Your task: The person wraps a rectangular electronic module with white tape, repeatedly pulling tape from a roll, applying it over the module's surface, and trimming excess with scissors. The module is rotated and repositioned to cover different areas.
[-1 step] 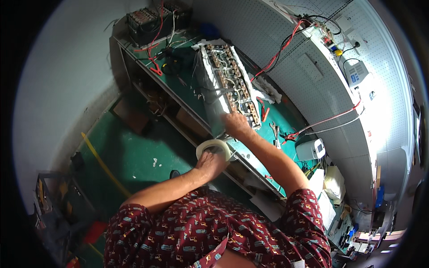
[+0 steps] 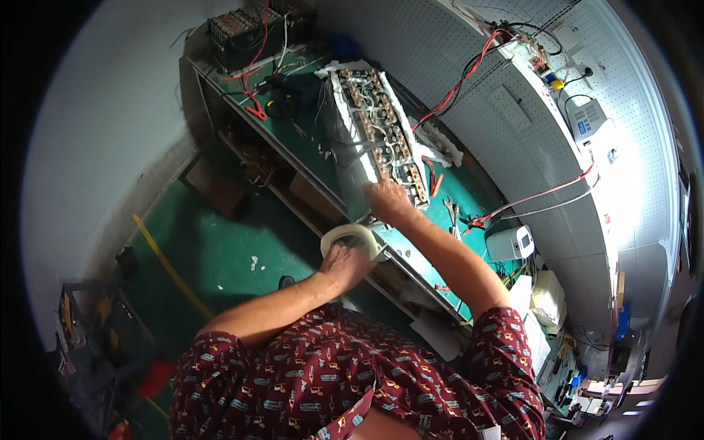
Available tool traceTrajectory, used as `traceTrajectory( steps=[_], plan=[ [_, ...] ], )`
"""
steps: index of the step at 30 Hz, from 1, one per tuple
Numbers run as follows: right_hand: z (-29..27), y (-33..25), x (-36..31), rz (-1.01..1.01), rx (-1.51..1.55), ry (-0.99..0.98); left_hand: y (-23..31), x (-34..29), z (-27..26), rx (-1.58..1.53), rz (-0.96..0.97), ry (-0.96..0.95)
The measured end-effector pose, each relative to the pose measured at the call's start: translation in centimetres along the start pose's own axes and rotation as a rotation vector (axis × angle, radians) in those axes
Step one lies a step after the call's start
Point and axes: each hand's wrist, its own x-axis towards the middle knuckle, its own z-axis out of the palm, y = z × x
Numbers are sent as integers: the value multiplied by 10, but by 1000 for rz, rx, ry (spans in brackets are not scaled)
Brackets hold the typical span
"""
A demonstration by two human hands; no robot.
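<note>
In the head view, the left hand (image 2: 343, 262) grips a roll of pale tape (image 2: 352, 239); its fingers are closed around the lower side of the roll. The roll is held at the front edge of the green table (image 2: 312, 158), just below the near end of the long battery pack (image 2: 378, 132). The right hand (image 2: 389, 202) lies flat on this near end of the pack, with the fingers pressed down on its surface and not closed around anything. The two hands are near each other, and the tape roll is between them.

The battery pack lies lengthwise on the table, with rows of copper-coloured connectors on top and white padding along its sides. Red cables (image 2: 469, 70) run from the white perforated wall panel (image 2: 513, 125) down toward the table. A wrench (image 2: 449, 209) lies on the table just to the right of the right hand. A small white device (image 2: 511, 242) stands farther right. At the far end of the table is a dark box with wires (image 2: 238, 29).
</note>
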Motion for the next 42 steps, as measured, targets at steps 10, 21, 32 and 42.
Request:
traceTrajectory(
  steps=[10,21,32,42],
  plan=[
    [-13,0,0,49,23,-109,-18,2,-16,-15,-71,-126],
    [-18,-2,-4,91,-125,-185,-54,18,-25,1,109,-56],
    [-26,1,-11,144,2,-196,-95,86,-63,144,28,-112],
    [-17,-5,-38,162,122,-63,-92,152,-38,121,-89,-124]
  ],
)
